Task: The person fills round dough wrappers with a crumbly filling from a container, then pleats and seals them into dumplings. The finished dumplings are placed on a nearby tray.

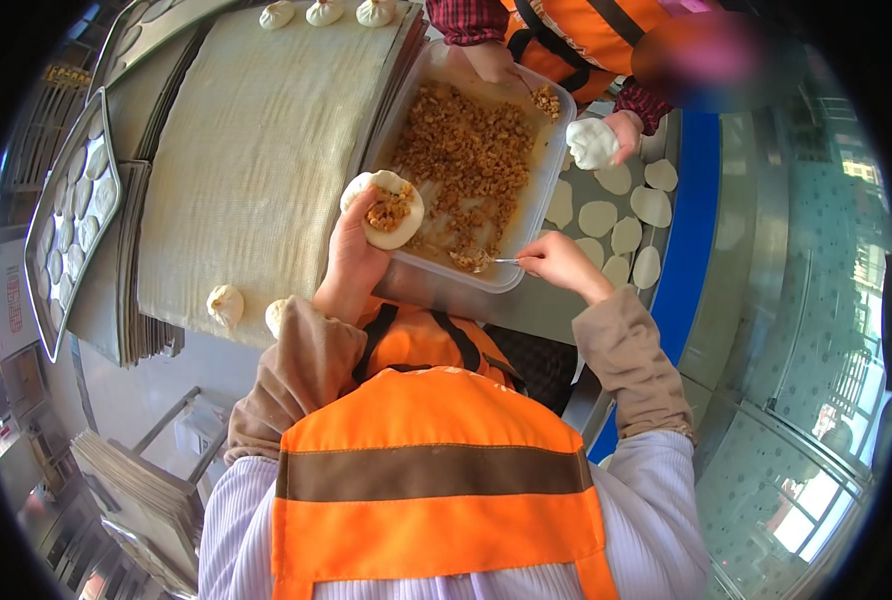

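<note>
My left hand (357, 251) holds a round dough wrapper (396, 235) over the tub's near left edge, its thumb on the brown crumbly filling (389, 209) in the middle. In my right hand (564, 262) is the handle of a metal spoon (507, 261), whose bowl lies in the filling at the near end of a plastic tub (512, 282). More filling (461, 142) covers much of the tub's floor. Two closed buns (225, 306) sit at the near edge of the cloth-covered trays (251, 150), the second partly hidden by my left sleeve.
A co-worker's one hand (491, 61) reaches into the tub's far end; the other holds dough (593, 144). Several flat wrappers (598, 219) lie on a surface right of the tub, beside a blue strip (687, 225). Three buns (324, 12) stand far back. A tray of dough rounds (56, 330) is left.
</note>
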Demonstrator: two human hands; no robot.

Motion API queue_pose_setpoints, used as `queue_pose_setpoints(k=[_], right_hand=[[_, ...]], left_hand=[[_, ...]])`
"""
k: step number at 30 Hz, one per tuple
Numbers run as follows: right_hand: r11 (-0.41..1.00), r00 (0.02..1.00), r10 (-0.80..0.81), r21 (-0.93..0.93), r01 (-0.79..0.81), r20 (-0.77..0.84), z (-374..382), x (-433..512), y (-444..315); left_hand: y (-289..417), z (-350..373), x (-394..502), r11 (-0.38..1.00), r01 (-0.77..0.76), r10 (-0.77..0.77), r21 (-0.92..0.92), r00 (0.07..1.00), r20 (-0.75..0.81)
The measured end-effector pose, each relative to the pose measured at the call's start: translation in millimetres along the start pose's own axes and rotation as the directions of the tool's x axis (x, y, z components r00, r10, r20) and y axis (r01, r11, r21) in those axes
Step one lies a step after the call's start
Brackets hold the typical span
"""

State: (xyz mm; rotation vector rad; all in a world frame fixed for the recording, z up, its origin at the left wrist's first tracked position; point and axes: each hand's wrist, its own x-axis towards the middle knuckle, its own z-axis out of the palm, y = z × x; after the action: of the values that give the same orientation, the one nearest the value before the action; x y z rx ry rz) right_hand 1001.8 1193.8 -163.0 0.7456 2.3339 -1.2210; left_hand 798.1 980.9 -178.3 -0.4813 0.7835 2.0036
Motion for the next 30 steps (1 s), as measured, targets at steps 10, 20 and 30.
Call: queue_pose_setpoints(k=[10, 20, 30], right_hand=[[0.954, 0.653, -0.260, -0.086, 0.286, -0.712, 55, -44, -83], [0.864, 0.594, -0.106, 0.222, 0.452, -0.797, 73, -41, -81], [0.943, 0.555, -0.314, -0.186, 0.275, -0.770, 68, -48, -88]], left_hand=[[-32, 4, 13, 0.977, 0.165, -0.133, -0.134, 0.966, 0.222], [-33, 21, 7, 0.977, 0.198, -0.177, -0.081, 0.962, 0.208], [-34, 24, 1, 0.990, 0.139, -0.130, -0.029, 0.969, 0.209]])
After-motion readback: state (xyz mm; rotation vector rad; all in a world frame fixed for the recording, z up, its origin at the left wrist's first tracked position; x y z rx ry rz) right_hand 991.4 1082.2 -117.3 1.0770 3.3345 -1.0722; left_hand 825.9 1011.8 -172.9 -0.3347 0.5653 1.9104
